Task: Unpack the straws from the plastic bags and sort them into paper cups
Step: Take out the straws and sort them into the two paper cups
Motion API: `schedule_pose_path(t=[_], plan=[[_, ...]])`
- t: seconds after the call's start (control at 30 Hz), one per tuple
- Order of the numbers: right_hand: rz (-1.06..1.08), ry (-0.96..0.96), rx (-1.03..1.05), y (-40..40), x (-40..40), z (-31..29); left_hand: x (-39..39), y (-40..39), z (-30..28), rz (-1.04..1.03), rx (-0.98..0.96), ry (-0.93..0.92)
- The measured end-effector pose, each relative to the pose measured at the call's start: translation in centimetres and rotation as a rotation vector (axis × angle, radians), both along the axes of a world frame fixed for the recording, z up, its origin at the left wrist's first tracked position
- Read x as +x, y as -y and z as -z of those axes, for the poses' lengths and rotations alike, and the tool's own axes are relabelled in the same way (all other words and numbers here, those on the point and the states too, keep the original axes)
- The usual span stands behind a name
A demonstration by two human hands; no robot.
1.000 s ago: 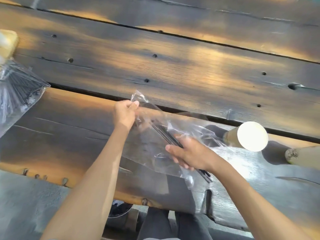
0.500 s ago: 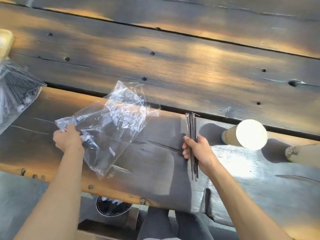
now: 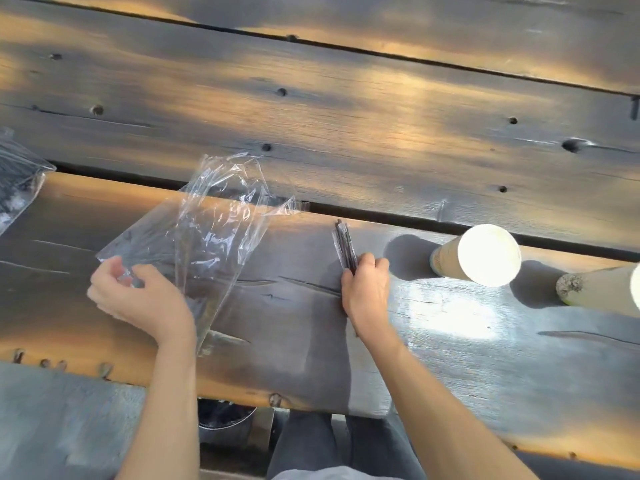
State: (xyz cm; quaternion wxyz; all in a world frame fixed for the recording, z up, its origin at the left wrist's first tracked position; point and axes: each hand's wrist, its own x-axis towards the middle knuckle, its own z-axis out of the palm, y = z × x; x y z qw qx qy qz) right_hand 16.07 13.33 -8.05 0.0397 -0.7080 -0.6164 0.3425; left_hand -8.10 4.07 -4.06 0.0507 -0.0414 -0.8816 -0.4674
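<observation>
Left hand (image 3: 138,296) pinches empty bag (image 3: 207,233); right hand (image 3: 367,289) fisted round straws (image 3: 344,245); cup (image 3: 478,256) beside, on desk (image 3: 311,109).

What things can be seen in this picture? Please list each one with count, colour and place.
empty plastic bag: one, clear, centre-left on the table, a corner in the left hand
straws: one bundle, black, in the right hand
paper cups: two, pale, on the right, second cut by the edge
bag with straws: one, clear, left edge
table: one, dark wood planks
bin: one, dark, below the table edge
left hand: one, centre-left
right hand: one, centre
</observation>
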Motion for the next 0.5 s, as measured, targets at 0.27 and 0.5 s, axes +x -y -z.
schedule_pose_path(t=[0.27, 0.5], plan=[[0.114, -0.079, 0.088, 0.9, 3.7, 0.2, 10.3, -0.2, 1.0, 0.601, -0.091, 0.238], [0.179, -0.157, 0.052, 1.2, 5.6, 0.0, 16.4, -2.9, 2.8, 0.861, -0.413, 0.432]])
